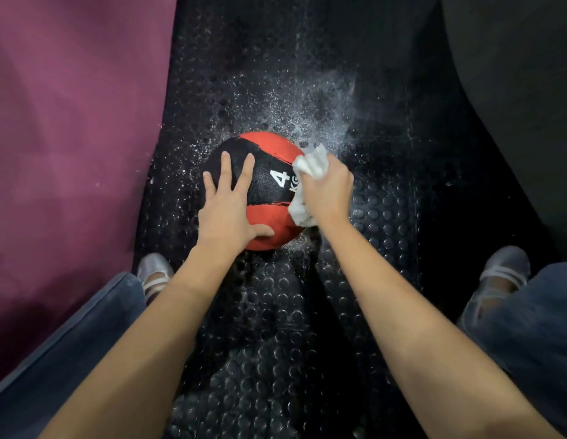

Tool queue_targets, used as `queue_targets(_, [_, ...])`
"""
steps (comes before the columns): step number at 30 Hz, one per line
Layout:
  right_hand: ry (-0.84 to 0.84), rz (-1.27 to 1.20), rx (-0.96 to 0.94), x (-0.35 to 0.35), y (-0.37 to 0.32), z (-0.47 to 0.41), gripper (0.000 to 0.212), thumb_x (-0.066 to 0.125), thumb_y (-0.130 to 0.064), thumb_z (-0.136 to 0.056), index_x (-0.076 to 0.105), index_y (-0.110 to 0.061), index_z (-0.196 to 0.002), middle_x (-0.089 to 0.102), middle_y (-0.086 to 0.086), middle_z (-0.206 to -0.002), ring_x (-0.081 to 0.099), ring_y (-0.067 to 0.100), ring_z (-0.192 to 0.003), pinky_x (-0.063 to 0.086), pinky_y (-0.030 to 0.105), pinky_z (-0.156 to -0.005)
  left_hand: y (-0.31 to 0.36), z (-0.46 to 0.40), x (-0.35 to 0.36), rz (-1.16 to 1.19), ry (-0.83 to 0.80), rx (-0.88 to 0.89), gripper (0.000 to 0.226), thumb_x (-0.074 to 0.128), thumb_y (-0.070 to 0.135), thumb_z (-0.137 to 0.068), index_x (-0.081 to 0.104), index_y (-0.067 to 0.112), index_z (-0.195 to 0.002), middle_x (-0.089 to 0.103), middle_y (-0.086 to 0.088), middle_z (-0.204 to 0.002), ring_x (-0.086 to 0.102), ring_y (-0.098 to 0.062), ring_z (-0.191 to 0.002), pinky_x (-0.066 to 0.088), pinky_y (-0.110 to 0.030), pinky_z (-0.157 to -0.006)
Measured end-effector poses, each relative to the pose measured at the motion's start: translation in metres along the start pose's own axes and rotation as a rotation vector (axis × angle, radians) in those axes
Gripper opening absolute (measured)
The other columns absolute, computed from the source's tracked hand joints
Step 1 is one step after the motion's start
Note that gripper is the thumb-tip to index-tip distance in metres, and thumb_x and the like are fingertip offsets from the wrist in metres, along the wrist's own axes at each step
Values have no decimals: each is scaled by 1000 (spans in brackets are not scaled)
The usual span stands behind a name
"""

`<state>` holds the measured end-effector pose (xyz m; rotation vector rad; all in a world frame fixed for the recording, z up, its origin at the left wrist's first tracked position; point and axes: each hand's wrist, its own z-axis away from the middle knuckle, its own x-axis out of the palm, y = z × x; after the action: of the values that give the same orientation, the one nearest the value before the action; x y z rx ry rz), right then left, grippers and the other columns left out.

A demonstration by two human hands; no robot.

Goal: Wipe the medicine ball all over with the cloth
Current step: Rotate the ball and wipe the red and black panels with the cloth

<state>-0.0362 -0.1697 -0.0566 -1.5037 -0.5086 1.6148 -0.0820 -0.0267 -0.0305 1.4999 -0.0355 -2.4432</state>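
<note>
The medicine ball (260, 191) sits on the black bumpy floor mat (275, 312), between the person's two feet. It is red and black with a white "4 KG" on top. The left hand (226, 205) lies flat on the ball's left side with its fingers (248, 167) spread wide and the thumb low on the red part, so it holds the ball steady. The right hand (328, 191) presses a bunched white cloth (309, 166) against the ball's right side, and its fingers curl round the cloth and hold it tight. White specks or drops (307, 103) lie all over the mat behind the ball. The ball is round and heavy, so I think it could roll away if the left hand lets go or the right hand pushes too hard. If the specks are wet, the ball or a foot could slip on the mat. The bottom of the ball could stay dirty if nobody turns it over. The underside and far side of the ball cannot be seen. The right hand's fingertips hide behind the cloth. It is hard to tell if the specks are water or powder. The dark corner at the top right is too dim to make out.
</note>
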Motion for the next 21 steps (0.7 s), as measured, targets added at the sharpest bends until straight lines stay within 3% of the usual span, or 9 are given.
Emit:
queue_targets(3, [-48, -31, -19, 2, 1, 15, 14, 59, -4, -83, 63, 0, -95, 65, 14, -88, 55, 22, -77, 38, 25, -64, 0, -3, 0, 31, 13, -4, 135, 84, 50, -63, -14, 31, -153, -20, 4, -161, -6, -37, -148, 37, -56, -106])
queue_targets(6, [-81, -66, -92, -1, 6, 37, 7, 59, -2, -80, 61, -5, -86, 63, 13, -82, 57, 26, -77, 47, 33, -65, 0, -2, 1, 60, 22, -20, 139, 84, 49, -62, -15, 19, -153, -19, 7, -161, -7, -33, -149, 35, -54, -110])
queue_targets(10, [-43, -17, 67, -3, 0, 1, 16, 61, -9, -85, 63, 0, -98, 65, 12, -90, 53, 18, -75, 37, 18, -52, 1, 2, 3, 45, 22, -21, 139, 83, 51, -61, -15, 17, -153, -19, 8, -161, -7, -33, -149, 37, -53, -108])
queue_targets(14, [-102, 33, -62, -5, -4, 4, 4, 60, -11, -85, 58, -7, -84, 61, 8, -81, 55, 24, -74, 41, 30, -61, 3, 1, 0, 25, 16, -22, 139, 82, 52, -61, -16, 16, -153, -21, 7, -160, -8, -33, -149, 39, -53, -105])
queue_targets(17, [-154, 223, -212, -2, -32, -8, 22, 56, -10, -86, 41, -16, -72, 51, 3, -76, 47, 24, -70, 31, 28, -60, 7, 3, 0, -5, 9, -21, 137, 82, 52, -63, -17, 16, -153, -22, 6, -160, -8, -34, -149, 40, -53, -103])
queue_targets(21, [-299, 442, -417, 15, -72, -31, 13, 54, -10, -85, 44, -17, -80, 61, 7, -93, 58, 30, -85, 35, 32, -64, 9, 3, 1, -10, 6, -28, 138, 83, 50, -62, -15, 17, -153, -21, 7, -160, -8, -34, -149, 40, -56, -102])
